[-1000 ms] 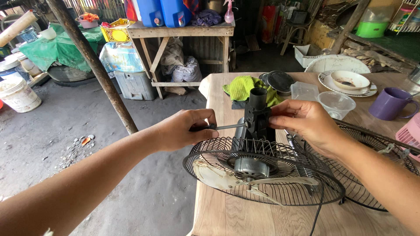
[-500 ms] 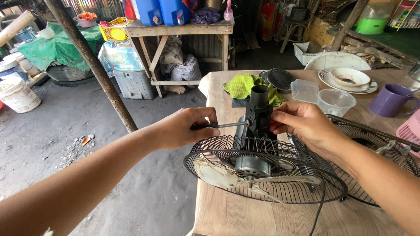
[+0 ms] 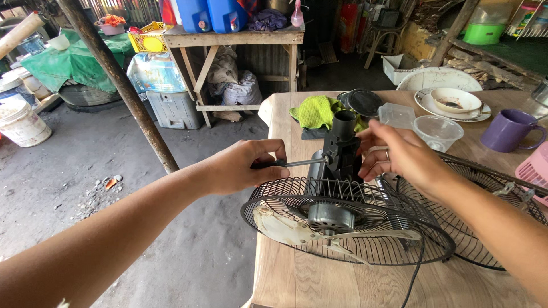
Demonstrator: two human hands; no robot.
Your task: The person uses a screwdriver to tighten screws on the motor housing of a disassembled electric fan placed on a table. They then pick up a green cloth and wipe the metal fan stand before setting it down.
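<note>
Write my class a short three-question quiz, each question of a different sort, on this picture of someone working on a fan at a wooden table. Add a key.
1. True or false: the left hand holds a screwdriver with its tip against the fan's black neck.
2. Which hand steadies the neck: A) left, B) right, C) neither?
3. What colour is the mug on the table?

Key
1. True.
2. B: the right hand's fingers rest against the neck, above the wire guard.
3. Purple.
</note>
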